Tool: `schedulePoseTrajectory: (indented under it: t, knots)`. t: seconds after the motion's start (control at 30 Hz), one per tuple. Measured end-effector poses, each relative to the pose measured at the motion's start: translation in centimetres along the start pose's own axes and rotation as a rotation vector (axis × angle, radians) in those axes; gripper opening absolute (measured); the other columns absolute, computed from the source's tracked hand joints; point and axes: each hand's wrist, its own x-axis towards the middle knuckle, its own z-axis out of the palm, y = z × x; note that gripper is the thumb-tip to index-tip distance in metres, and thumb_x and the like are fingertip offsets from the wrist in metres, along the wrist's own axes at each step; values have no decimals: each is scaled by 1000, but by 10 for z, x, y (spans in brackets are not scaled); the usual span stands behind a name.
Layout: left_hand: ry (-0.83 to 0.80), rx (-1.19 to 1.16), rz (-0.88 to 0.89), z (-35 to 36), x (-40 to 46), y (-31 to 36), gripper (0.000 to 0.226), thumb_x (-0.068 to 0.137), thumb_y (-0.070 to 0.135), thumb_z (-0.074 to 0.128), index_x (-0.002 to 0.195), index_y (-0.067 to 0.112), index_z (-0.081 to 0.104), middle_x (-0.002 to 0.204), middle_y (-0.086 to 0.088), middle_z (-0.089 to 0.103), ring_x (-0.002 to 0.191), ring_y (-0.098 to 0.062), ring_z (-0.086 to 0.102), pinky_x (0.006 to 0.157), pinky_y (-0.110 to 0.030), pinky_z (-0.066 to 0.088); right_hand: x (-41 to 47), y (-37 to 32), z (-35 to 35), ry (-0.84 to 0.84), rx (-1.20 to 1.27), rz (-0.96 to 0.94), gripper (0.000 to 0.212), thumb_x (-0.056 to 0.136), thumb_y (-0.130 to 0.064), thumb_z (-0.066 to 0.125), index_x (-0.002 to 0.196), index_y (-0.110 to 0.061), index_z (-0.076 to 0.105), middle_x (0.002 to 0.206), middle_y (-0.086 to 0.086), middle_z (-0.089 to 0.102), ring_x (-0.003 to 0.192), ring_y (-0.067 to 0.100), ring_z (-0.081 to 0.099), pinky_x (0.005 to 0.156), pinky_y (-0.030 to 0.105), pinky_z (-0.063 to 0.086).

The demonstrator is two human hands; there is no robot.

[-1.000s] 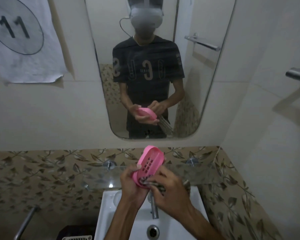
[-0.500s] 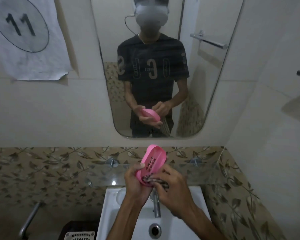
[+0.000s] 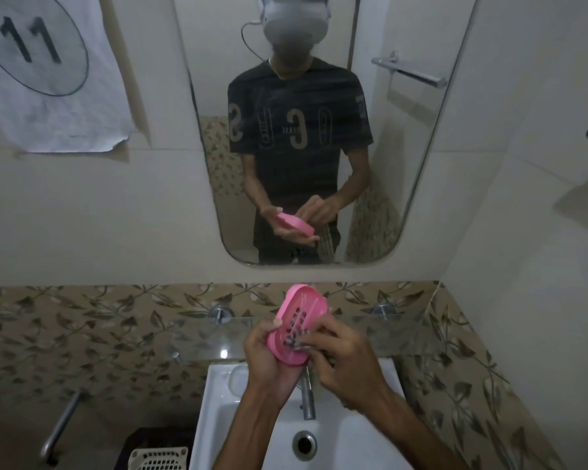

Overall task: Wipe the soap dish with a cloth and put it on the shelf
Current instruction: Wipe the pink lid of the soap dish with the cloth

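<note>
Wiping is under way: the left hand (image 3: 269, 351) grips the pink oval plastic soap dish (image 3: 297, 322) by its lower edge, tilted up above the white ceramic basin (image 3: 218, 418), fingers curled round it. The right hand (image 3: 347, 361) pinches a dark checked cloth (image 3: 297, 344) against the slotted inside of the dish. Judging by this, the cleaning is mid-way; the dish has yet to go on the clear glass shelf (image 3: 197, 334) just behind, near the wall
</note>
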Motion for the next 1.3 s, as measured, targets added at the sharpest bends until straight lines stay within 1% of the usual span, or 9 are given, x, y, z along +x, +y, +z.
schedulePoseTrajectory:
  t: [0.1, 0.23, 0.33, 0.47, 0.6, 0.7, 0.9, 1.13, 1.3]
  knots:
    - [1, -16, -20, 3, 2, -4, 56, 67, 23, 70, 116, -5, 74, 114, -27, 66, 99, -36, 65, 87, -43, 54, 9, 11, -9, 147, 3, 178, 20, 90, -9, 75, 106, -21, 79, 103, -3, 67, 85, 9, 63, 71, 30, 60]
    - [1, 0, -23, 0, 0, 0, 70, 69, 25, 71, 129, -12, 63, 117, -31, 64, 101, -38, 65, 87, -44, 55, -2, 5, -4, -65, -17, -43, 17, 93, -15, 69, 108, -21, 76, 106, -7, 61, 82, 5, 60, 68, 23, 58]
    - [-29, -19, -36, 2, 0, -3, 61, 69, 23, 71, 124, -6, 69, 120, -29, 64, 103, -37, 65, 93, -45, 53, 9, 15, -15, 117, -23, 153, 20, 90, -10, 75, 107, -20, 78, 103, -2, 64, 82, 10, 62, 68, 30, 60]
    - [-5, -16, -54, -4, 0, -1, 68, 75, 24, 62, 132, -13, 60, 128, -35, 57, 111, -43, 60, 90, -45, 53, -4, 0, -9, -147, -34, -65, 23, 88, -10, 73, 108, -24, 76, 106, -7, 63, 84, 4, 61, 69, 22, 58]
    - [-25, -19, -13, 0, 1, -2, 56, 70, 22, 67, 118, -6, 72, 115, -29, 65, 99, -37, 65, 85, -45, 56, 7, 5, -19, 46, -26, 183, 23, 88, -8, 77, 105, -23, 79, 101, -5, 65, 85, 8, 61, 70, 27, 60]
    - [8, 19, -8, -2, 1, 0, 65, 68, 24, 66, 123, -12, 64, 115, -33, 57, 95, -40, 59, 75, -41, 52, -6, -12, -9, -151, 10, 57, 17, 88, -16, 70, 101, -25, 78, 101, -9, 61, 84, 4, 59, 68, 23, 57]
    - [26, 15, 23, -1, 2, -4, 55, 64, 22, 68, 110, -7, 67, 99, -24, 61, 84, -33, 61, 70, -39, 53, -5, -9, -6, -128, -35, 197, 13, 90, -21, 67, 100, -23, 75, 99, -17, 51, 83, -9, 51, 71, 6, 47]
    - [60, -22, 32, 0, 3, -8, 55, 63, 20, 65, 110, -10, 65, 102, -26, 59, 86, -35, 58, 70, -39, 50, -11, -15, 2, -123, -18, 269, 13, 89, -26, 66, 100, -27, 74, 100, -15, 57, 86, 1, 57, 74, 21, 56]
    - [93, 25, 73, 1, 3, -12, 31, 62, 16, 65, 85, -3, 75, 86, -19, 66, 73, -28, 63, 61, -34, 56, -20, -14, 11, 1, 117, 479, 17, 90, -14, 76, 99, -28, 79, 91, -17, 58, 83, 5, 62, 72, 23, 59]
